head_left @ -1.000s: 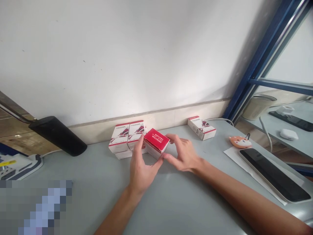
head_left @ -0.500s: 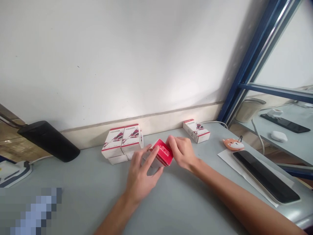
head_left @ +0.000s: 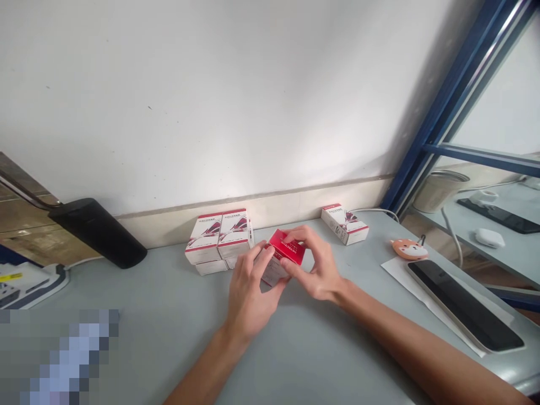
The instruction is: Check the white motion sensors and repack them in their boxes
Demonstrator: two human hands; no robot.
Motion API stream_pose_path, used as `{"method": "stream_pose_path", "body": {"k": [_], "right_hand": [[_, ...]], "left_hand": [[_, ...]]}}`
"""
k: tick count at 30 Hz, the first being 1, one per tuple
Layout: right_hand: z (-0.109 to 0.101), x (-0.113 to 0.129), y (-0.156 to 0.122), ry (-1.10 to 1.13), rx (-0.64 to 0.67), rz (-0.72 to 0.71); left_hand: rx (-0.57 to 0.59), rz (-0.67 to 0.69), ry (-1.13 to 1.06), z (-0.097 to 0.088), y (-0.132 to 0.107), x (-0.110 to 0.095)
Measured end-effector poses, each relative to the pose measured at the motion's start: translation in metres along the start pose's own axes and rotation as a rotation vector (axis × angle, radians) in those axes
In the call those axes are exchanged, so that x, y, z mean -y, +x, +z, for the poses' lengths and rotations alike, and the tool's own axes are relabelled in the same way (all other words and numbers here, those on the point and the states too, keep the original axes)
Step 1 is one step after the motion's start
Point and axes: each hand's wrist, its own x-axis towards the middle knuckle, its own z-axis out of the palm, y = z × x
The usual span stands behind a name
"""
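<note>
A small carton with a red end marked DETECTOR and white sides is between my two hands, red end up. My left hand grips its left and near sides, fingers over the far edge and thumb low at the front. My right hand pinches the red end, with fingertips on top and the thumb at its near edge. Part of the carton is hidden by my fingers. Just left of it, similar white and red cartons stand stacked against the wall.
Another such carton lies at the back right. On the right are an orange animal-faced pouch and a dark-topped long device over white paper. A black cylinder leans at the left, near a white and grey device.
My right hand has shifted from the carton's right side onto its red end, fingers now over the top. My left hand keeps its hold. The view has shifted slightly.
</note>
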Motion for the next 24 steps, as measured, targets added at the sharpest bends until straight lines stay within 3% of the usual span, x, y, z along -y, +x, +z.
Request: {"method": "stream_pose_path", "body": {"k": [10,14,20,24], "right_hand": [[-0.001,-0.006,0.006,0.316,-0.055,0.275],[-0.006,-0.005,0.014,0.250,-0.224,0.314],[-0.003,-0.003,0.009,0.173,-0.167,0.290],[-0.001,-0.016,0.008,0.068,-0.164,0.328]], "left_hand": [[0.075,0.049,0.093,-0.004,0.001,-0.004],[0.127,0.052,0.026,-0.004,-0.001,0.000],[0.117,0.074,0.010,-0.005,-0.002,0.005],[0.120,0.018,0.030,-0.007,0.001,0.002]]}}
